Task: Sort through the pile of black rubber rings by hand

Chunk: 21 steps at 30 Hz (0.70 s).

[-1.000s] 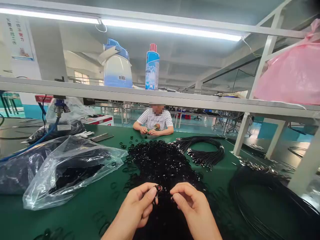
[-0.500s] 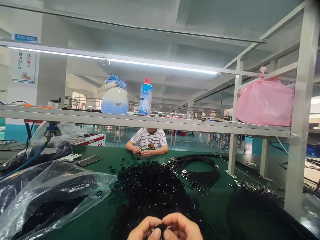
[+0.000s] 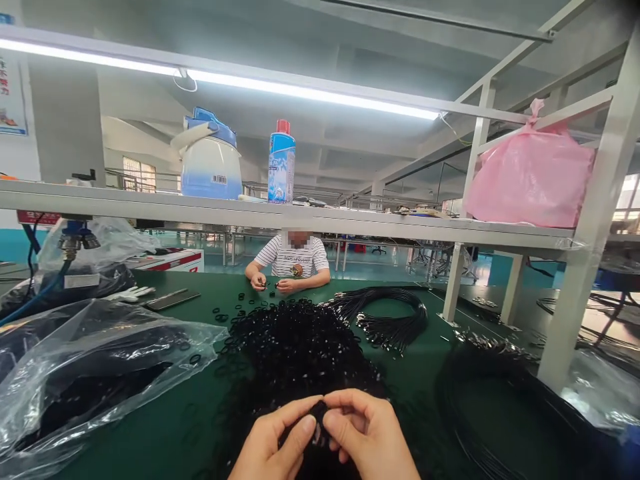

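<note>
My left hand (image 3: 277, 437) and my right hand (image 3: 367, 430) meet at the bottom centre, thumbs and forefingers pinched together. Between the fingertips they hold a small black ring (image 3: 319, 413), partly covered by the fingers; its exact kind is hard to make out. Just beyond and beneath my hands spreads a large heap of small black rings (image 3: 300, 340) on the green tabletop (image 3: 165, 413). Some loose rings lie scattered along the heap's far left edge.
A clear plastic bag (image 3: 125, 360) of black pieces lies at left. Bundled black cables (image 3: 395, 313) with metal ends lie beyond the heap, and more black cables (image 3: 450, 400) at right. Across the table sits a person (image 3: 295, 260). A shelf (image 3: 350, 220) bears a jug, spray can and pink bag.
My view has tipped down a little, so both hands show higher and more fully. They still pinch the small black piece. Across the table, the person's hands have moved apart.
</note>
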Tool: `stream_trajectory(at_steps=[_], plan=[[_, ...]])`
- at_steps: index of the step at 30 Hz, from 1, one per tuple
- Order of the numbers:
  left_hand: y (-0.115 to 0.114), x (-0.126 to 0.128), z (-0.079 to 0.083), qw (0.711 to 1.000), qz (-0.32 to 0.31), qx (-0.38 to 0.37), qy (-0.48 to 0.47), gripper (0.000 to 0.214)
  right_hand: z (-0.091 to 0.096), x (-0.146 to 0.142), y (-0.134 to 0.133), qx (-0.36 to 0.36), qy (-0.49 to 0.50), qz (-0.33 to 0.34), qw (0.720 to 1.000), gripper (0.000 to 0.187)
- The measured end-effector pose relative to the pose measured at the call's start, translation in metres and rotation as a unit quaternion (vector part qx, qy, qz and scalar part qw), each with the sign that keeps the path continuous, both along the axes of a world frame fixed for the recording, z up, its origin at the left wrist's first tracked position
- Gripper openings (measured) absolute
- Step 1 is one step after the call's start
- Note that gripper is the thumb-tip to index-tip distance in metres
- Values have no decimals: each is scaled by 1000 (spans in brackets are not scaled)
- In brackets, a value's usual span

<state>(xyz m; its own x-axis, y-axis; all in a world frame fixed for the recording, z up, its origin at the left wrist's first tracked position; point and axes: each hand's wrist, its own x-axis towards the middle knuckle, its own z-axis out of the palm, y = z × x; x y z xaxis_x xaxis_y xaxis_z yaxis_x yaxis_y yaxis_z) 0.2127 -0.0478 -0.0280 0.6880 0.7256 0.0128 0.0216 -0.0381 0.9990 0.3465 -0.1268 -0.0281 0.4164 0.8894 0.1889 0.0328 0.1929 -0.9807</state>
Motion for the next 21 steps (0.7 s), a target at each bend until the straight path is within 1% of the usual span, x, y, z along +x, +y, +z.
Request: stream_trajectory(at_steps=[2, 5, 7, 10, 12, 15, 17, 19, 21], plan=[[-1, 1, 0, 1000, -3, 7, 9, 58, -1, -1, 0, -7, -1, 5, 1000, 25], [-1, 3, 1, 1000, -23, -1, 1, 51, -1, 0, 0, -24, -25, -12, 999, 15], [1, 4, 2, 1000, -21, -16, -12, 48, 0, 3, -2, -33, -60, -46, 997, 14], [4, 3, 3, 999, -8, -43, -19, 46, 1, 10, -6, -34, -122, -123, 984, 16], [6, 1, 3, 999, -18, -49, -10, 44, 2, 13, -8, -38, -152, -145, 977, 16], [6, -3, 2, 998, -35, -48, 2, 41, 3, 13, -9, -69, -205, -117, 969, 16], [5, -5, 2, 998, -34, -48, 0, 44, 4, 10, -10, -92, -257, -105, 956, 18], [4, -5, 2, 998, -32, -46, -3, 50, 6, 5, -12, -86, -297, -112, 945, 21], [3, -4, 1, 998, -36, -42, -4, 55, 9, 1, -13, -51, -303, -112, 945, 24]])
